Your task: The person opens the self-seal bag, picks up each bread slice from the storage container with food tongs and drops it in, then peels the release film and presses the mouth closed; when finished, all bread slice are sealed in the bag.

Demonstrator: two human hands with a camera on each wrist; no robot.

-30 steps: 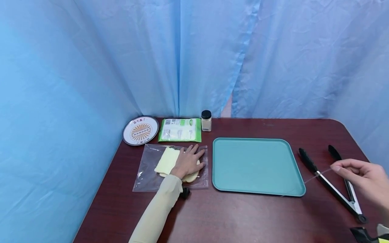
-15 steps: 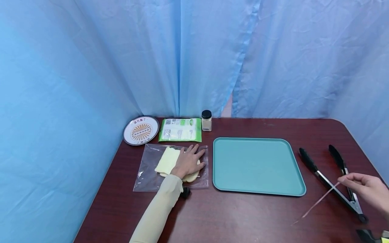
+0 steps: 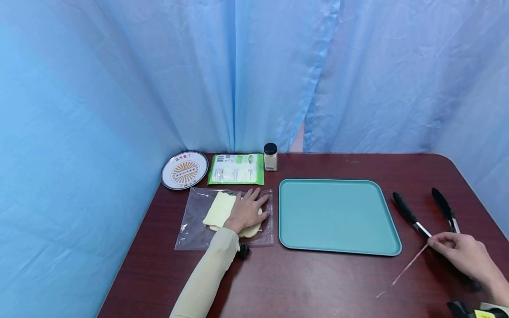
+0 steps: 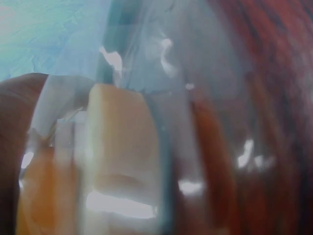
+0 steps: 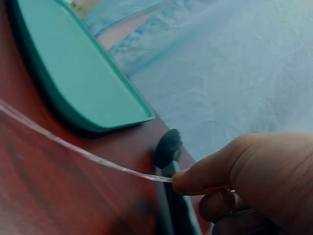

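Note:
Fingers spread, my left hand rests on slices of bread in a clear plastic bag. Part of the bread lies hidden beneath the palm. The left wrist view gives a blurred close-up of a bread slice through shiny plastic. At the right, thumb and fingertips of my right hand pinch one end of a thin, clear plastic strip. That strip trails off to the left in the right wrist view. Black-tipped tongs lie spread under the right hand, which covers their hinge side.
A teal tray lies between the hands. Along the back stand a decorated plate, a green-and-white packet and a black-capped jar. Blue curtains hang behind and at the sides of the dark red table.
The right hand has come down and to the left over the tongs, carrying the strip from beside the tray toward the table's front. My left hand stays put on the bag.

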